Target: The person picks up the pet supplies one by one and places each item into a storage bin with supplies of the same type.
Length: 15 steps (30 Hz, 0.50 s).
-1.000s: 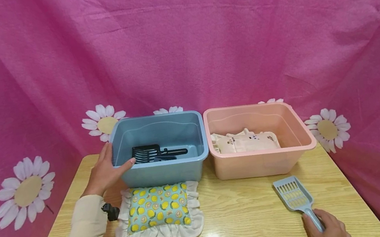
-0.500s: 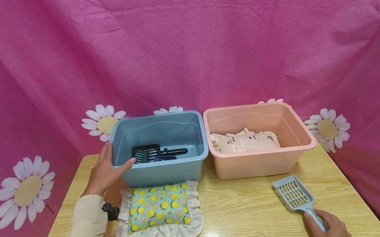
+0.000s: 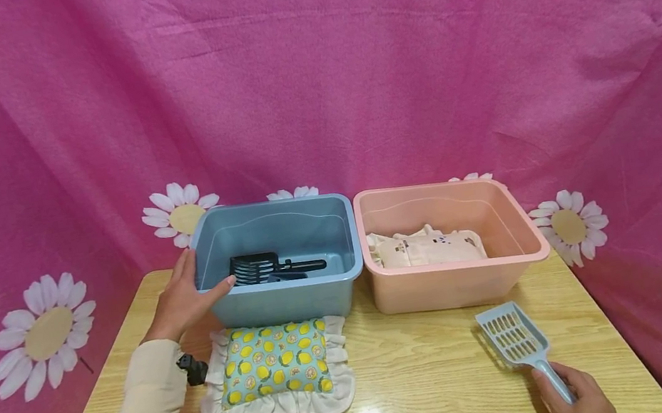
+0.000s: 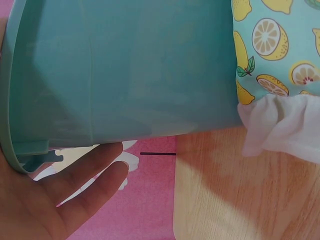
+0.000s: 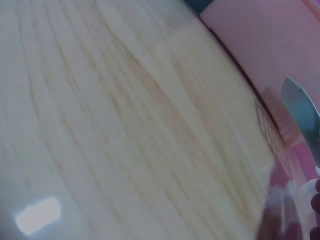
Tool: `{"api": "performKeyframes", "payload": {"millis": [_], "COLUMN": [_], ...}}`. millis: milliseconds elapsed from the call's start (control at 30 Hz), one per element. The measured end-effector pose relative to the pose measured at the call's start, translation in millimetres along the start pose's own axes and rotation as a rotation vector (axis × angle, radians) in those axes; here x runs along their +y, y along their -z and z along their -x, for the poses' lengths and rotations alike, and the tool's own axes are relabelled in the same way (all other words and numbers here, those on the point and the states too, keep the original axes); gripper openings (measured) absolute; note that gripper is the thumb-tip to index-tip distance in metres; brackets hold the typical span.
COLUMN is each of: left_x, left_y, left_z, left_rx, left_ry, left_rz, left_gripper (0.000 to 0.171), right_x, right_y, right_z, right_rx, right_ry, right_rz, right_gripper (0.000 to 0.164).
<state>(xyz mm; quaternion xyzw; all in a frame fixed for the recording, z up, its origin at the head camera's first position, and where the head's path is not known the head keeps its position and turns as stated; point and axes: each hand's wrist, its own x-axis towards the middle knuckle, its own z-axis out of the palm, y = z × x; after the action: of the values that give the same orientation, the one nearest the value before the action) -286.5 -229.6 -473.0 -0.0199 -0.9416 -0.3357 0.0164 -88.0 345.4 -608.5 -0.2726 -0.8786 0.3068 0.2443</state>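
Note:
In the head view, my left hand (image 3: 184, 303) rests on the front left corner of a blue plastic bin (image 3: 294, 302), the thumb along the front rim. Its fingers (image 4: 100, 185) lie straight and spread against the bin's outer side in the left wrist view. My right hand (image 3: 576, 399) grips the handle of a light blue slotted litter scoop (image 3: 532, 349), its head raised over the table at the front right. The right wrist view catches only the scoop's edge (image 5: 304, 112). Inside the blue bin lie a black slotted scoop (image 3: 256, 269) and a smaller dark piece.
Right of the blue bin stands a pink bin (image 3: 448, 289) holding a cream ruffled cushion (image 3: 425, 249). A lemon-print cushion (image 3: 274, 361) with white frills lies before the blue bin. Both bins stand on a wooden table (image 3: 421, 365) against a magenta curtain (image 3: 338, 90).
My right hand has lifted and tilted the light blue litter scoop slightly, shifting a little to the right. My left hand has stayed at the blue bin's corner.

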Motion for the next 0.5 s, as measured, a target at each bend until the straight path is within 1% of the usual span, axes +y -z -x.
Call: {"api": "performKeyframes", "payload": {"millis": [133, 267, 367, 500], "left_x": [-0.2, 0.1, 0.8, 1.4], "left_y": [-0.3, -0.5, -0.3, 0.2], "left_z": [-0.3, -0.1, 0.2, 1.0], "left_rx": [-0.002, -0.004, -0.005, -0.004], "left_ry": [0.001, 0.002, 0.004, 0.004], "left_rz": [0.000, 0.000, 0.004, 0.008], "left_gripper": [0.114, 0.114, 0.114, 0.113], "right_x": [-2, -8, -13, -21], "right_y": [-1, 1, 3, 6], "right_z": [1, 2, 2, 3], "right_rx": [0.060, 0.106, 0.104, 0.085], "right_ry": [0.043, 0.107, 0.131, 0.130], "right_rz": [-0.033, -0.070, -0.077, -0.080], "right_gripper": [0.034, 0.029, 0.030, 0.029]}}
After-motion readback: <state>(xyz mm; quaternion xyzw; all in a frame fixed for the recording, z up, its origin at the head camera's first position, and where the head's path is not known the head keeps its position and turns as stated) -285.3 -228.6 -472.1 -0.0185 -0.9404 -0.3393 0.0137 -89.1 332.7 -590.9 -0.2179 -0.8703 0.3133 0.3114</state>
